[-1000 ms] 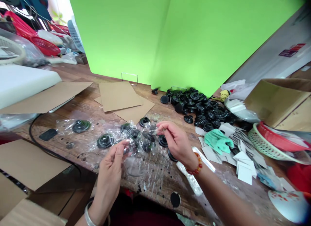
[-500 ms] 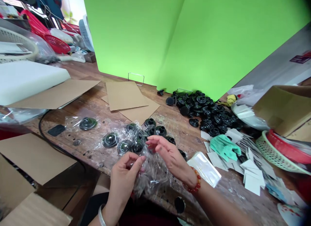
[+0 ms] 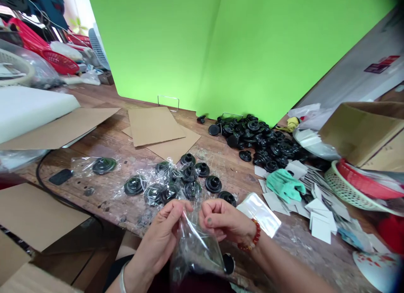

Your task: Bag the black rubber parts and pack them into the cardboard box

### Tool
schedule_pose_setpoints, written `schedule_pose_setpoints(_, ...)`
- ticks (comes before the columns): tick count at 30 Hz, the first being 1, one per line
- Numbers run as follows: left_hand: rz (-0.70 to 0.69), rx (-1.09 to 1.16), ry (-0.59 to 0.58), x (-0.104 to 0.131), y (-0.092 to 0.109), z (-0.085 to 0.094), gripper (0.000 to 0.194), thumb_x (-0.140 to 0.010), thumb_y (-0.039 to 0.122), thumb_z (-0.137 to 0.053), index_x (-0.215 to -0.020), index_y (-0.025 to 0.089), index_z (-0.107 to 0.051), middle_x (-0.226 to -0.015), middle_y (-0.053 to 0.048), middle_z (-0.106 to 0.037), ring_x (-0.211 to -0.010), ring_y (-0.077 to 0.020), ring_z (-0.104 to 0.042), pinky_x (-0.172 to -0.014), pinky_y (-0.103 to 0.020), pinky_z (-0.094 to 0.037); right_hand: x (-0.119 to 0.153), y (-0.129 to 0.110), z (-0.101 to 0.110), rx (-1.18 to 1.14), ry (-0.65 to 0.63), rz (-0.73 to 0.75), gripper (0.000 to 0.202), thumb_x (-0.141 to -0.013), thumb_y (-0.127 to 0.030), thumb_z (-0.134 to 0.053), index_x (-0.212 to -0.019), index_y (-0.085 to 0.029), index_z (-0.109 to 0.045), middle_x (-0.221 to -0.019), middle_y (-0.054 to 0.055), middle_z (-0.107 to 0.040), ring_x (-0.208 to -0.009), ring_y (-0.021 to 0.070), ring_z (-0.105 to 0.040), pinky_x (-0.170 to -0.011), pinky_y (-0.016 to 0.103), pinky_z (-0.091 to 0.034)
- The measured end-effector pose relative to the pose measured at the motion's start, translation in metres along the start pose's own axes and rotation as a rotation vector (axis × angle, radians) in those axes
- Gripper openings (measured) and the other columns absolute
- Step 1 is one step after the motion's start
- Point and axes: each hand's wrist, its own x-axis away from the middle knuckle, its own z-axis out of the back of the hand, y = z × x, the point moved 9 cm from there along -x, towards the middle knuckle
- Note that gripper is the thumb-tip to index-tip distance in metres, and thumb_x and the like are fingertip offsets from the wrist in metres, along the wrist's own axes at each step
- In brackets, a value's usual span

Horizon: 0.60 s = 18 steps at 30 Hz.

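Observation:
A clear plastic bag (image 3: 198, 251) hangs between my two hands at the table's front edge. My left hand (image 3: 167, 228) pinches its upper left part between thumb and fingers. The fingers of my right hand (image 3: 222, 221) are curled closed on the bag's upper right part. Just beyond my hands lie several black stepped round parts (image 3: 213, 183), some wrapped in crinkled clear plastic. One wrapped black part (image 3: 104, 165) sits apart at the left. A stack of flat clear bags (image 3: 260, 213) is right of my right hand.
Behind are brown cardboard sheets (image 3: 156, 127) and a large heap of black parts (image 3: 261, 141) before green boards (image 3: 202, 49). A green cloth (image 3: 285, 185) lies among white cards (image 3: 322, 230) at the right, near a basket (image 3: 356, 196). An open carton (image 3: 44, 217) stands at the left.
My right hand has come down beside my left, and its spread fingers have closed on the bag. The bag now hangs stretched between both hands. The view has shifted slightly right.

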Motion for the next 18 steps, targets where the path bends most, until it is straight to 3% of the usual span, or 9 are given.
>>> schedule_pose_setpoints(3,0.152,0.235,-0.143,0.003,-0.005,-0.012,0.025,-0.09,0.037,-0.053,-0.076,0.017,-0.055,-0.075,0.003,-0.045,-0.055,-0.0048,-0.032,-0.055,-0.019,-0.034,0.001,-0.012,0.009,0.033,0.004,0.02,0.027,-0.073,-0.026,-0.076,-0.075,-0.018,-0.05,-0.06,-0.007,-0.052,-0.039,0.0019,-0.029,-0.034,0.014,-0.021)
schedule_pose_setpoints(6,0.234,0.173,-0.149,0.002,-0.012,-0.011,0.015,-0.089,0.032,-0.055,-0.086,0.017,-0.056,-0.077,0.003,-0.046,-0.053,-0.0024,-0.029,-0.051,-0.016,-0.028,-0.011,-0.05,0.026,0.379,0.094,0.123,0.021,-0.085,-0.037,-0.062,-0.096,-0.02,-0.054,-0.061,-0.005,-0.059,-0.04,0.0058,-0.039,-0.036,0.016,-0.03)
schedule_pose_setpoints(8,0.192,0.006,-0.068,-0.003,-0.014,-0.002,0.015,-0.087,0.031,-0.058,-0.085,0.017,-0.055,-0.075,0.004,-0.047,-0.053,-0.0019,-0.031,-0.05,-0.015,-0.026,-0.03,-0.081,0.041,0.837,0.228,0.194,0.019,-0.092,-0.035,-0.049,-0.093,-0.017,-0.057,-0.065,0.0,-0.064,-0.045,0.0085,-0.047,-0.042,0.019,-0.037)
schedule_pose_setpoints(11,0.033,-0.267,0.095,-0.008,-0.004,0.011,0.02,-0.084,0.036,-0.062,-0.083,0.018,-0.054,-0.065,0.007,-0.044,-0.051,-0.0031,-0.035,-0.049,-0.015,-0.028,-0.068,-0.12,0.06,1.419,0.463,0.33,0.015,-0.088,-0.013,-0.048,-0.094,-0.013,-0.062,-0.09,0.009,-0.068,-0.073,0.0146,-0.059,-0.068,0.027,-0.048)
schedule_pose_setpoints(14,-0.066,-0.416,0.148,-0.009,0.006,0.013,0.023,-0.079,0.038,-0.066,-0.086,0.019,-0.055,-0.065,0.007,-0.048,-0.053,-0.0056,-0.043,-0.052,-0.017,-0.034,-0.112,-0.127,0.076,1.574,0.45,0.355,0.035,-0.075,0.004,-0.05,-0.099,-0.015,-0.067,-0.116,0.011,-0.062,-0.103,0.0197,-0.054,-0.095,0.034,-0.04)
schedule_pose_setpoints(18,-0.138,-0.538,0.114,-0.006,0.016,0.011,0.021,-0.079,0.038,-0.065,-0.081,0.019,-0.059,-0.067,0.003,-0.055,-0.06,-0.0099,-0.052,-0.059,-0.021,-0.041,-0.135,-0.125,0.084,1.671,0.386,0.303,0.025,-0.073,0.001,-0.056,-0.08,-0.017,-0.072,-0.093,0.008,-0.065,-0.091,0.0191,-0.056,-0.09,0.031,-0.041)
